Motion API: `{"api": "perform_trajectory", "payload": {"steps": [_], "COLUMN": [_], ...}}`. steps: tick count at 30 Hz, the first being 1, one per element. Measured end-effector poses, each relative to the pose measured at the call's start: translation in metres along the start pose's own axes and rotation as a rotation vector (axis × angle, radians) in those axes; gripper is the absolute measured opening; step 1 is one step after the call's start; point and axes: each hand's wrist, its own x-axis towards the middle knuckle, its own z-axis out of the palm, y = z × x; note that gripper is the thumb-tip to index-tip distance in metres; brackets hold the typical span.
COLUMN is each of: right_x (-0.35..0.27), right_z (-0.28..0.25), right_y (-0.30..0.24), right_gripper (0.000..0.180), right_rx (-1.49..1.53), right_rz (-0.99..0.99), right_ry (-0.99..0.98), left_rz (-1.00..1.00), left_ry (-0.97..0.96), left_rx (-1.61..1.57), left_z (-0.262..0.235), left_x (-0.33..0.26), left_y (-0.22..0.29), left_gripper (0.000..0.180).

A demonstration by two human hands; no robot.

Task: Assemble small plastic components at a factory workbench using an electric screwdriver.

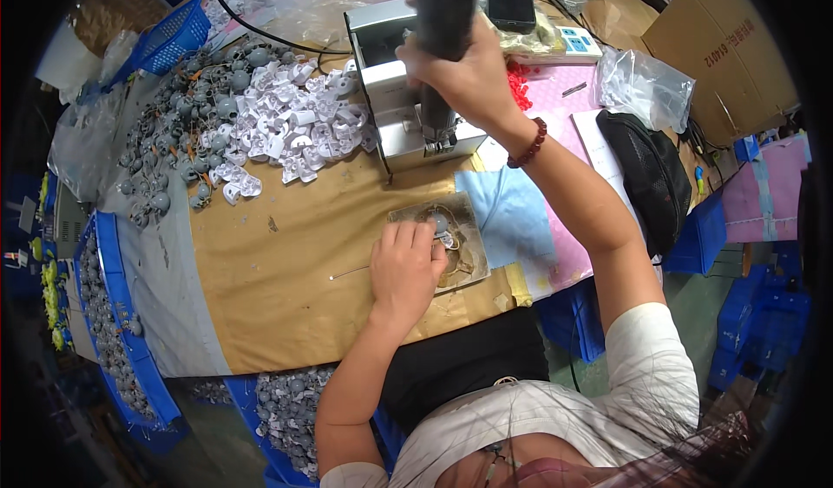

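Observation:
My right hand (473, 76) is wrapped around a black electric screwdriver (447, 11); its lower end points down at the front of a white and silver box-shaped machine (403, 128), possibly touching it. On a square fixture plate (468, 245) lies a small grey round part (441, 222) with a white piece beside it. My left hand (406, 267) rests over the plate's left side, its fingers closed against this grey part and partly hiding it. From near the left hand a thin white-tipped lead (347, 274) stretches left across the brown table covering.
White plastic shells (299, 124) and grey wired parts (191, 106) are heaped at the far left. A light blue cloth (508, 215) lies right of the plate. Red small pieces (519, 85), a phone (510, 2) and a black pouch (642, 176) sit farther right.

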Motion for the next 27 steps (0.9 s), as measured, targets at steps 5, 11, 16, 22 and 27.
{"api": "perform_trajectory", "payload": {"steps": [5,11,16,22,27], "right_x": [-0.016,-0.084,-0.110,-0.118,-0.122], "right_z": [0.004,0.008,0.011,0.008,0.013], "right_y": [-0.004,-0.030,-0.028,-0.022,-0.026], "right_gripper": [0.046,0.074,0.078,0.077,0.061], "right_rx": [0.060,0.116,0.164,0.016,0.137], "right_rz": [0.183,0.268,0.177,0.045,0.043], "right_ry": [-0.055,-0.096,-0.132,-0.210,-0.182], "left_rz": [-0.006,-0.028,-0.043,-0.024,-0.052], "left_ry": [0.002,-0.033,-0.028,0.008,-0.008], "left_rx": [-0.005,-0.062,-0.013,-0.028,-0.082], "left_z": [0.000,-0.002,0.001,0.000,0.000], "left_x": [-0.001,0.001,0.000,0.000,0.000], "left_y": [-0.001,-0.001,0.001,0.000,0.000], "left_gripper": [0.030,0.030,0.020,0.019,0.021]}}
